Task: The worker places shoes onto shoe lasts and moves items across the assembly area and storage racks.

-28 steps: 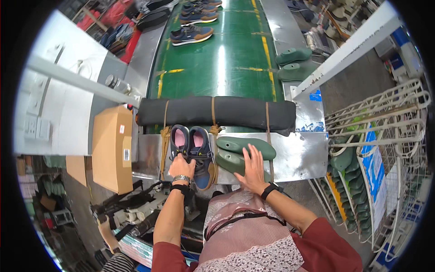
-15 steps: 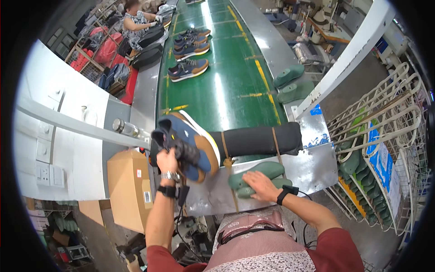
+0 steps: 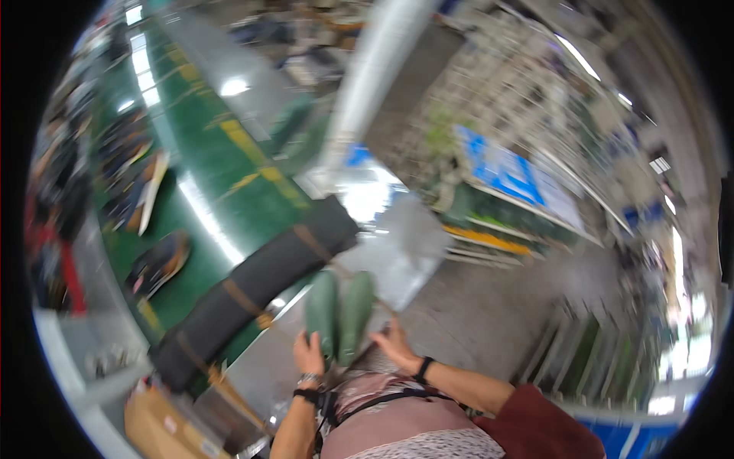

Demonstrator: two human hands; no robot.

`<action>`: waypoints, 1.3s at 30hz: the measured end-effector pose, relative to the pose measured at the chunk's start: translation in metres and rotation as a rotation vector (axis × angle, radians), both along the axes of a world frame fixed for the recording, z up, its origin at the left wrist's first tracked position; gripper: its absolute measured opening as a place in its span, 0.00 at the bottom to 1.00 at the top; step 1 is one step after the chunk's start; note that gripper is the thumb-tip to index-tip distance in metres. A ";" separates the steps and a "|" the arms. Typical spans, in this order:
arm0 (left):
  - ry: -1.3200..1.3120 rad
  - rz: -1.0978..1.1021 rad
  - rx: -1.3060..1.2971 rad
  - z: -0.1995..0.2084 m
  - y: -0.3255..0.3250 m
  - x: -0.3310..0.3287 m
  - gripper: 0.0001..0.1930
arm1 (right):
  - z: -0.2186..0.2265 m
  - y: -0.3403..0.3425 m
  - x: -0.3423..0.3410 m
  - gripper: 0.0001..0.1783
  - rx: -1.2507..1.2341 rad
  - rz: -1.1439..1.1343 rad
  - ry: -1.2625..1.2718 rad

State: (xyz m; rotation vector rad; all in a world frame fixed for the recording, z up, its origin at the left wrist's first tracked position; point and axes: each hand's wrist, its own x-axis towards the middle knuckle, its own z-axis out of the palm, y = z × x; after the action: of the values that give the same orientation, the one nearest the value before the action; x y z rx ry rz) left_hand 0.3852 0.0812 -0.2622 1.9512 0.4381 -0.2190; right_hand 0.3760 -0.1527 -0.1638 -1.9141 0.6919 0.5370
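Note:
Two green shoe lasts (image 3: 322,310) lie side by side close to my body, over the metal table end (image 3: 401,249). My left hand (image 3: 308,356) is at the near end of the left last, its fingers curled against that side. My right hand (image 3: 397,346) is beside the near end of the right last, thumb and fingers apart. A small gap seems to separate it from the last, though the picture is blurred. Beyond the lasts, a black padded roll (image 3: 264,264) tied with brown cord crosses the end of the green conveyor belt (image 3: 210,172).
A dark shoe (image 3: 158,264) sits on the belt's near left, with several more behind. A white post (image 3: 371,84) rises beside the belt. Right of it, a wire rack (image 3: 497,245) holds green lasts. A cardboard box (image 3: 164,421) stands at lower left.
My view has swung right. My left hand has let go of the blue and brown shoes and come to the lasts. My right hand has moved off the top of the lasts to their right side.

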 end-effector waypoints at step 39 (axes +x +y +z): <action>0.048 -0.136 -0.532 -0.042 -0.473 0.219 0.32 | -0.021 -0.566 0.208 0.37 -0.255 0.346 0.008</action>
State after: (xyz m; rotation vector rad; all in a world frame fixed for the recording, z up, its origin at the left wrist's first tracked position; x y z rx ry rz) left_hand 0.6042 -0.3922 -0.3044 1.4539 0.2448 -0.4247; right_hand 0.5839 -0.7186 -0.1852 -2.2914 0.4496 0.6977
